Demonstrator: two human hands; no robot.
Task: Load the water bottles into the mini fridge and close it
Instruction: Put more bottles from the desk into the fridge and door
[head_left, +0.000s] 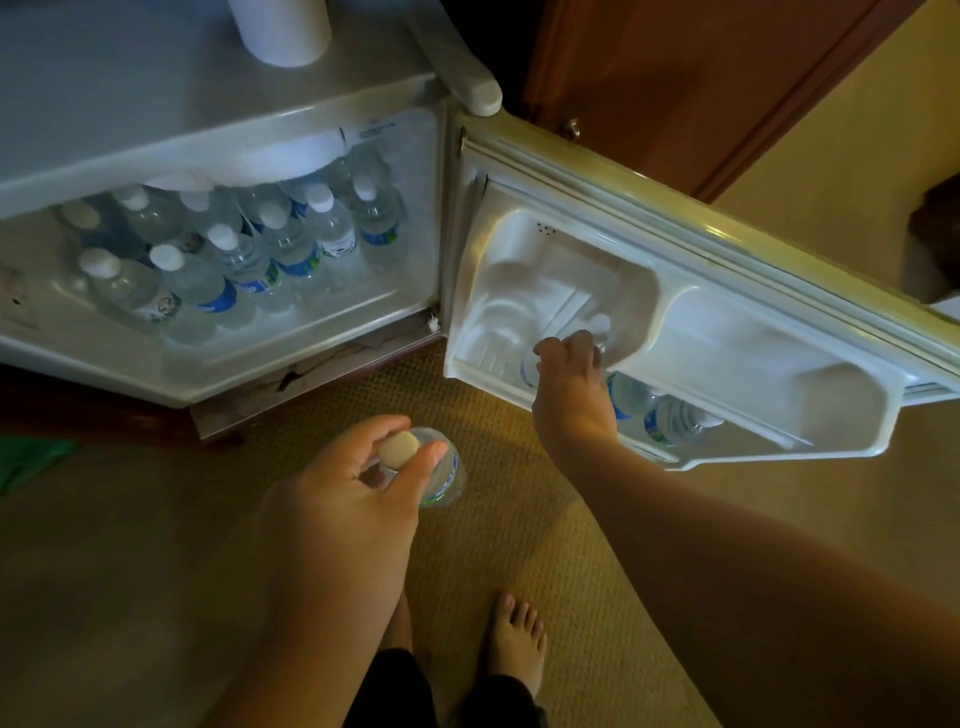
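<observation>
Open fridge (218, 130) above both hands, packed with upright bottles (291, 249). Left hand (358, 493) grips a bottle (441, 475) by its cap. Right hand (571, 389) holds another bottle (530, 366) at the door shelf (675, 457); two bottles (654, 410) lie just right of it.

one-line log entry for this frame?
fridge door: open | right hand: setting bottle in door shelf | left hand: holding next bottle

One white mini fridge (223, 119) stands open, with one door (727, 291) swung to the right. About eleven clear plastic water bottles with white caps (291, 249) stand inside, though the far ones are hard to count. At least three more (670, 418) sit in the door shelf. One bottle (441, 473) is held near. Two hands, two bare feet.
</observation>
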